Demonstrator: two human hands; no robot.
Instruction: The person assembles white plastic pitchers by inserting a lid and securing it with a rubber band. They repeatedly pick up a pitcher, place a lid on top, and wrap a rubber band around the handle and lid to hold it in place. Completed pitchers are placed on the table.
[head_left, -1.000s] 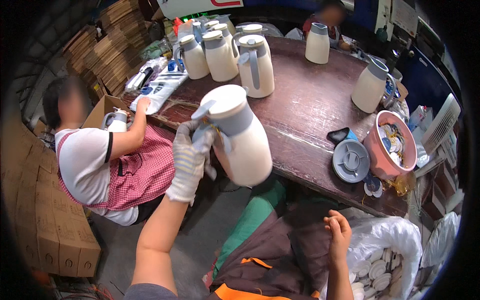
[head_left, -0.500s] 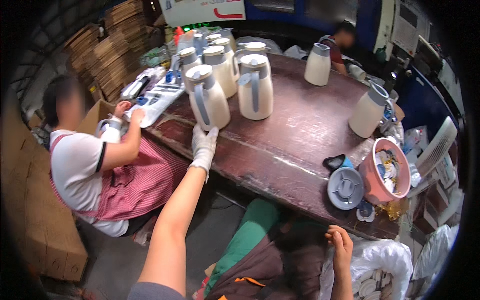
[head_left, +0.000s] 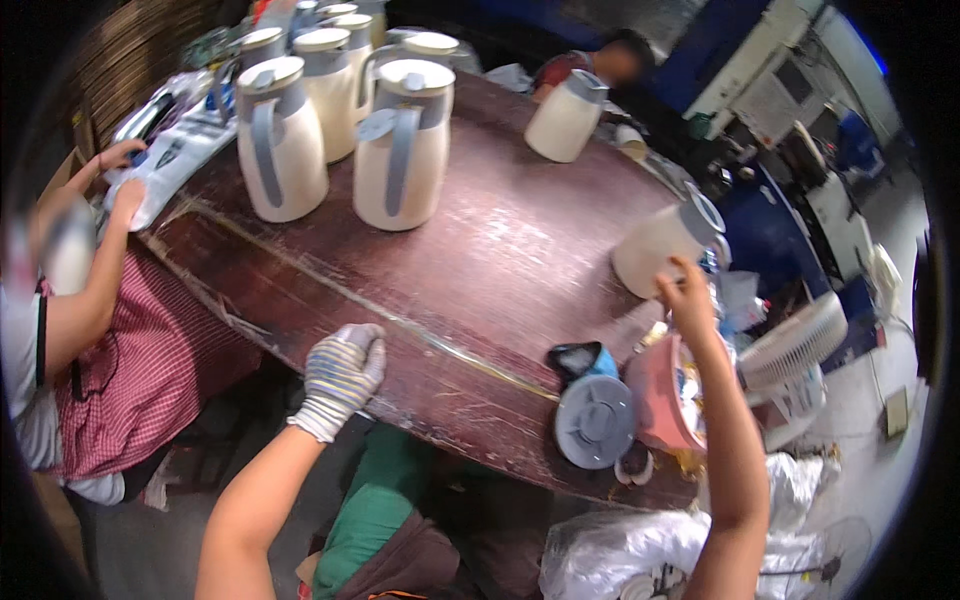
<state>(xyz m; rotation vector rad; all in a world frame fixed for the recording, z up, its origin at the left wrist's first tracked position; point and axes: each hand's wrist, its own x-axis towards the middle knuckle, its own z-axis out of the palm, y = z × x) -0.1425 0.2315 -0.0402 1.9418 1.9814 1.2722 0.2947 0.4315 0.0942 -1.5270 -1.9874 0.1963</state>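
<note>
My left hand (head_left: 343,372), in a striped knit glove, is curled into a fist at the near edge of the dark red wooden table; nothing shows in it. My bare right hand (head_left: 690,300) reaches up over a pink bucket, fingers apart, beside the lower part of a cream jug (head_left: 650,250) with a grey rim and no lid. Whether the fingertips touch that jug I cannot tell. To the left stand a lidded cream jug with a grey handle (head_left: 285,165) and another lidded jug (head_left: 400,170), with several more behind them.
The pink bucket (head_left: 660,400) holds small parts. Beside it are a round grey lid (head_left: 595,420) and a blue-and-black item (head_left: 583,360). Another cream jug (head_left: 567,118) stands farther back. A co-worker's hand (head_left: 125,190) rests at a plastic bag on the left. A white fan (head_left: 800,340) stands right.
My left hand has left the lidded jug and drawn back toward the table's near edge, closing. My right hand has risen from below the table edge to the lidless jug. The view has swung right.
</note>
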